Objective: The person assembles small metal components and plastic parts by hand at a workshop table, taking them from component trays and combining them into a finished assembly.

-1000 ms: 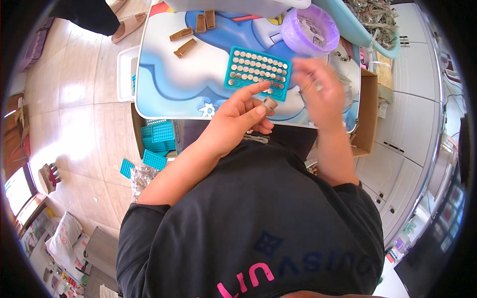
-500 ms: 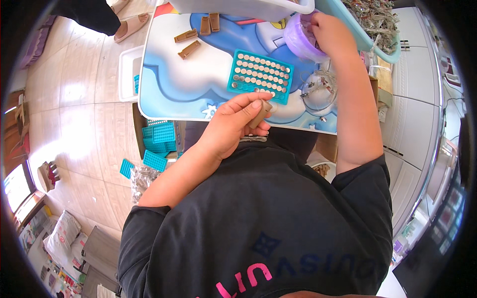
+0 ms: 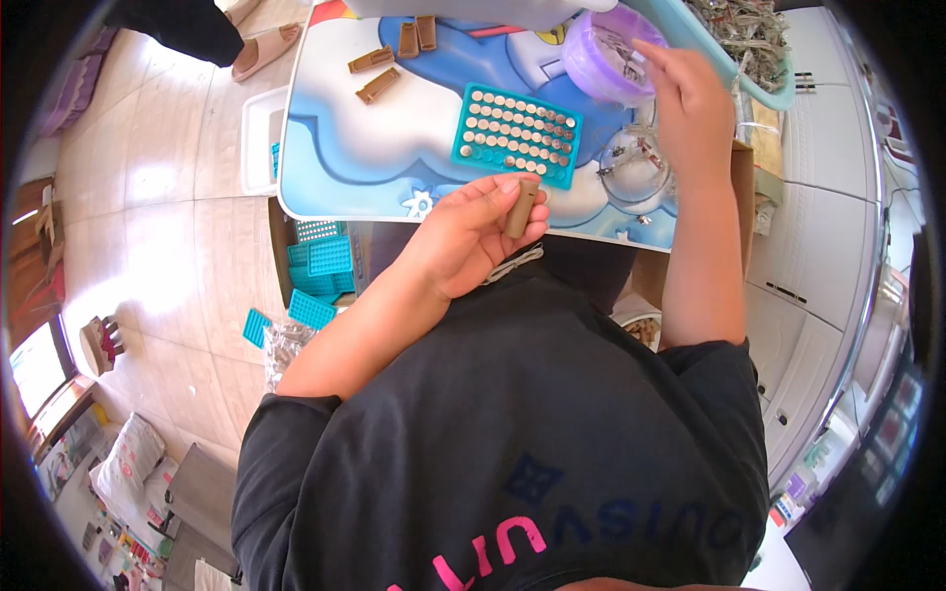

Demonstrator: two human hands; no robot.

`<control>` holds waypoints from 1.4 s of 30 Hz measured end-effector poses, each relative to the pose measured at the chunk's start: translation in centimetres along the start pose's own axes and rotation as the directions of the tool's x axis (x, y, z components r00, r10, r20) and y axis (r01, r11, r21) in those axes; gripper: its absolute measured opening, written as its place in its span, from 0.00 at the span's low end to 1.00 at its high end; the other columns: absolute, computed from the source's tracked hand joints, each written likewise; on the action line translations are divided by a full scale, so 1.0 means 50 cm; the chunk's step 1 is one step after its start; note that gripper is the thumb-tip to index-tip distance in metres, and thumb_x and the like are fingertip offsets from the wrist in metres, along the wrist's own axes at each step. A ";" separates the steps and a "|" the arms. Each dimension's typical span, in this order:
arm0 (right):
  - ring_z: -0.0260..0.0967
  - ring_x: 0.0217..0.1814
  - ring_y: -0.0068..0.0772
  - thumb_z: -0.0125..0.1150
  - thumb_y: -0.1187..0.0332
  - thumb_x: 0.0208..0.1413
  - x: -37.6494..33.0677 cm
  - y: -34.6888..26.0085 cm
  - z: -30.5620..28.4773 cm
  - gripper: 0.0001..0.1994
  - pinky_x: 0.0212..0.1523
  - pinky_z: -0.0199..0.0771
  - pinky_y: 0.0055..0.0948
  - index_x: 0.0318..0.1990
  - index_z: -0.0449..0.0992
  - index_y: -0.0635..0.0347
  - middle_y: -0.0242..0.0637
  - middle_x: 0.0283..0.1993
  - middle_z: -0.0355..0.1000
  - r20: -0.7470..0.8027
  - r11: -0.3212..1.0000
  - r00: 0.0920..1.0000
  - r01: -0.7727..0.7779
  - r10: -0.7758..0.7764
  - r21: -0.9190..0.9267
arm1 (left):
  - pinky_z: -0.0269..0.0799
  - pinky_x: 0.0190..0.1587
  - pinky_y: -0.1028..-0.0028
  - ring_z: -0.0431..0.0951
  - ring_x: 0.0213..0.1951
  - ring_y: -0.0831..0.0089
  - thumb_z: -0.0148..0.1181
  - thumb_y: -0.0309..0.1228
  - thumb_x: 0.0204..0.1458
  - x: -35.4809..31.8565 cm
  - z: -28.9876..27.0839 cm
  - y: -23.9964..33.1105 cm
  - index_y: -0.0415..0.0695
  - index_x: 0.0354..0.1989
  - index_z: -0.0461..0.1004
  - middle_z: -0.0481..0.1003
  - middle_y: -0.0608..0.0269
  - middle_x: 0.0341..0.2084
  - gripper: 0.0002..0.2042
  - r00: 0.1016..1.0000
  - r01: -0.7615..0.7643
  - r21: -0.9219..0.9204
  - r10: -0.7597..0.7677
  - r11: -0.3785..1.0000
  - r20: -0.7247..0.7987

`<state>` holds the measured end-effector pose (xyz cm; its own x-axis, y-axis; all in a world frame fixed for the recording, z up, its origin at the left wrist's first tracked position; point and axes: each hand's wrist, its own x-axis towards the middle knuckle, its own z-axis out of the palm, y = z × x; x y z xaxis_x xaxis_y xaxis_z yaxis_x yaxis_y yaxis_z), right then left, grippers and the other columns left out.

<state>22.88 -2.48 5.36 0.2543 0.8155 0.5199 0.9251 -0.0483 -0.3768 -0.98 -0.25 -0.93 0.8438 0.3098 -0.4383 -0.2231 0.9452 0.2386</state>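
My left hand [image 3: 455, 231] grips a brown plastic casing [image 3: 521, 211] upright between thumb and fingers, just off the near table edge. Beyond it lies a turquoise tray [image 3: 565, 179] with rows of round silver button cells and a few unfilled spots in the nearest rows. My right hand [image 3: 698, 113] is raised at the right rim of a purple tub [image 3: 583, 81] holding small metal pieces. Its thumb and index finger are pinched together; whatever is between them is too small to name. Several brown casings [image 3: 371, 60] lie at the table's far left.
A clear round dish [image 3: 631, 182] with wired parts stands below the right wrist. A light blue basin [image 3: 778, 94] heaped with wired pieces is at the far right, a white bin [image 3: 473, 8] at the back. Turquoise trays [image 3: 330, 258] fill a box left of my knees. Another person's foot [image 3: 264, 51] shows top left.
My right hand has come up out of the purple tub and moved right. My left hand has turned the brown casing more upright.
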 end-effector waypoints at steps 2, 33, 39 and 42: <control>0.70 0.31 0.37 0.57 0.72 0.49 -0.050 -0.055 -0.001 0.05 0.33 0.68 0.29 0.34 0.75 0.61 0.39 0.30 0.71 0.020 0.990 0.997 -0.082 0.080 0.111 | 0.72 0.45 0.72 0.75 0.37 0.70 0.48 0.33 0.57 0.000 -0.002 -0.001 0.36 0.49 0.65 0.73 0.57 0.38 0.15 1.000 -0.003 -0.013 0.003 1.000 0.014; 0.68 0.32 0.40 0.62 0.76 0.40 -0.189 -0.132 0.021 0.08 0.32 0.68 0.33 0.31 0.73 0.61 0.37 0.30 0.69 0.184 0.973 0.976 0.077 -0.119 0.219 | 0.71 0.47 0.74 0.76 0.38 0.72 0.49 0.31 0.57 0.012 -0.002 -0.018 0.36 0.45 0.69 0.74 0.58 0.37 0.13 0.996 -0.066 0.193 0.076 0.979 -0.046; 0.69 0.32 0.41 0.62 0.75 0.42 -0.194 -0.142 0.019 0.08 0.31 0.68 0.33 0.32 0.72 0.61 0.38 0.29 0.71 0.262 0.909 0.961 -0.188 0.091 0.373 | 0.70 0.48 0.73 0.75 0.40 0.73 0.47 0.32 0.58 0.008 -0.003 -0.020 0.36 0.46 0.68 0.74 0.59 0.38 0.14 0.998 -0.036 0.171 0.043 0.985 -0.035; 0.69 0.32 0.41 0.61 0.75 0.42 -0.202 -0.134 0.020 0.07 0.30 0.69 0.33 0.31 0.73 0.61 0.38 0.29 0.72 0.275 0.902 0.956 -0.208 0.104 0.379 | 0.71 0.48 0.73 0.76 0.39 0.72 0.48 0.33 0.58 0.006 -0.002 -0.017 0.35 0.47 0.68 0.74 0.59 0.37 0.14 0.999 -0.043 0.182 0.044 0.982 -0.001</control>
<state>13.82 -9.81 1.89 0.2620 0.9330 0.2465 0.6746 0.0055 -0.7381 -0.59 -0.93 -1.35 0.8326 0.3514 -0.4281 -0.1669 0.8962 0.4111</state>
